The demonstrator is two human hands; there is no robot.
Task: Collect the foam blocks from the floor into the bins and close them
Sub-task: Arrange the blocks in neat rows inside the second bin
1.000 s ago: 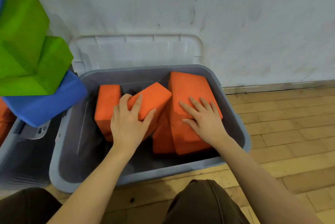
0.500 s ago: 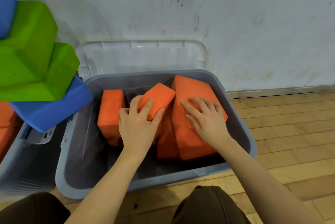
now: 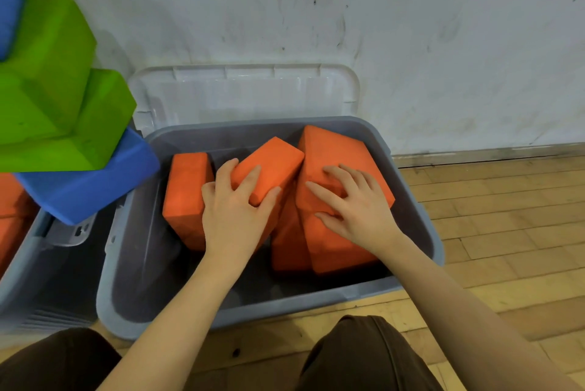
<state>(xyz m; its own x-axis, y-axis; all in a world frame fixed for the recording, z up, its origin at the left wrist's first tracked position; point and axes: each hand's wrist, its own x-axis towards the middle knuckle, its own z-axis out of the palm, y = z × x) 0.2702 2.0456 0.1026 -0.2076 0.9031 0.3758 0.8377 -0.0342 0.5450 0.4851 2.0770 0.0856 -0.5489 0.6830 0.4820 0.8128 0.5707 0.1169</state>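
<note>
Fingers (image 3: 253, 175) of the left hand (image 3: 234, 216) grip the tilted orange block (image 3: 272, 166) (inside the grey bin (image 3: 421, 226)); right hand (image 3: 357, 210) rests flat.

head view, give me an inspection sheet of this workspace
surface: wooden floor, bare to the right of the bin.
job's things: grey bin open, holding orange foam blocks; clear lid leans on the wall behind it.
clutter: green blocks and a blue block piled over a second bin at left.
hands: left hand grips the tilted middle block; right hand rests flat on the large block.
cables: nothing seen.
surroundings: scuffed white wall.
</note>
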